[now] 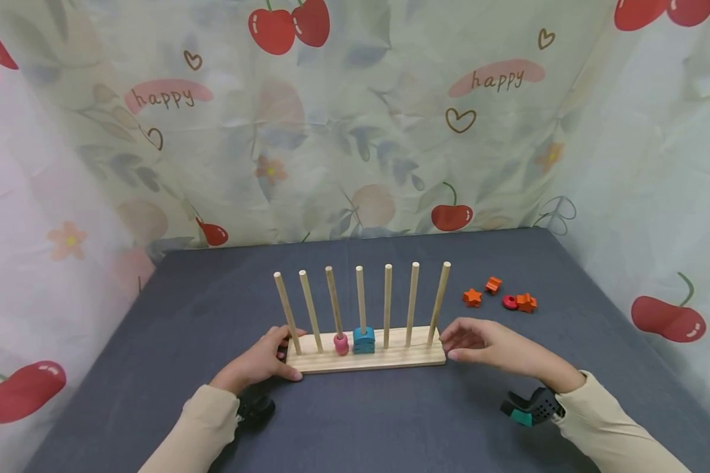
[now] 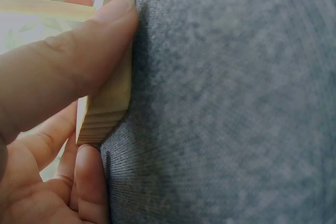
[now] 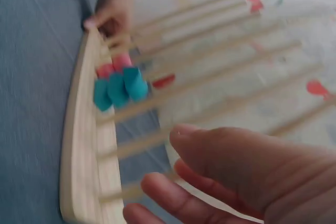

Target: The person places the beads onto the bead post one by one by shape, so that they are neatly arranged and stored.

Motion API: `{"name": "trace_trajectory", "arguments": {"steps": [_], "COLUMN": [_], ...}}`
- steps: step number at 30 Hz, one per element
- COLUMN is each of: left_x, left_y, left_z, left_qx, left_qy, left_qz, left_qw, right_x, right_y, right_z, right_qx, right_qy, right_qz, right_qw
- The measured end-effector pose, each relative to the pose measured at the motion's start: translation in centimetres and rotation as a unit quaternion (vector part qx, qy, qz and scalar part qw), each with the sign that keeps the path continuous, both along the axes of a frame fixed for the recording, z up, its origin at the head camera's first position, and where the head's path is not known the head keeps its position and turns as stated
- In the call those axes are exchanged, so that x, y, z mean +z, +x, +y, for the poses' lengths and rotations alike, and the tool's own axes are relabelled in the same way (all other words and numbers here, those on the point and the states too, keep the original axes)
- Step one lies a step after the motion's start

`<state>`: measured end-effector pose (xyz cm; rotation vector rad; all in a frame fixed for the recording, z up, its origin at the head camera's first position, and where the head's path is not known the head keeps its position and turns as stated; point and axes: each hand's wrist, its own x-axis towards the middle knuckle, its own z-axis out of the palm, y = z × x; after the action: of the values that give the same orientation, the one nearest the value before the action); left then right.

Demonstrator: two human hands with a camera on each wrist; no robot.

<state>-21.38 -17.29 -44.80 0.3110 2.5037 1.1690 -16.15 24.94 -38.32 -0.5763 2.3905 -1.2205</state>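
A wooden peg board (image 1: 384,360) with several upright pegs lies across the table. Pink beads (image 1: 341,345) sit on its third peg from the left, blue beads (image 1: 363,341) on the fourth. My left hand (image 1: 254,360) grips the board's left end; in the left wrist view its thumb (image 2: 73,56) lies along the front edge, other fingers by the end. Beside the right end is my right hand (image 1: 485,343), fingers loosely bent and holding nothing. In the right wrist view those fingers (image 3: 165,192) hover by the end pegs; contact with the board cannot be told.
Behind the right hand lie loose orange star beads (image 1: 472,297), another orange piece (image 1: 494,285) and a red ring bead (image 1: 509,302) touching an orange one (image 1: 526,303). A dark grey cloth (image 1: 225,289) covers the table. Printed curtains (image 1: 343,131) close off the back and sides.
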Motion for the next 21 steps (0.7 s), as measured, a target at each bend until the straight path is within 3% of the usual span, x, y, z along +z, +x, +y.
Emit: {"name": "trace_trajectory", "arguments": {"steps": [5, 11, 21], "left_x": [0.0, 0.0, -0.1], "left_y": [0.0, 0.0, -0.1], "left_z": [-0.1, -0.1, 0.0], "left_qx": [-0.007, -0.007, 0.000], "left_qy": [-0.002, -0.003, -0.009], "left_qz": [0.005, 0.004, 0.002], "left_qw": [1.0000, 1.0000, 1.0000], "right_x": [-0.6, -2.1, -4.5], "right_y": [-0.8, -2.1, -3.5], "right_z": [2.3, 4.7, 7.0], "right_qx": [-0.064, -0.160, -0.165], "right_qy": [-0.004, 0.042, 0.106], "right_qz": [0.040, 0.096, 0.077], "right_qw": [0.9971, 0.9815, 0.9776]}}
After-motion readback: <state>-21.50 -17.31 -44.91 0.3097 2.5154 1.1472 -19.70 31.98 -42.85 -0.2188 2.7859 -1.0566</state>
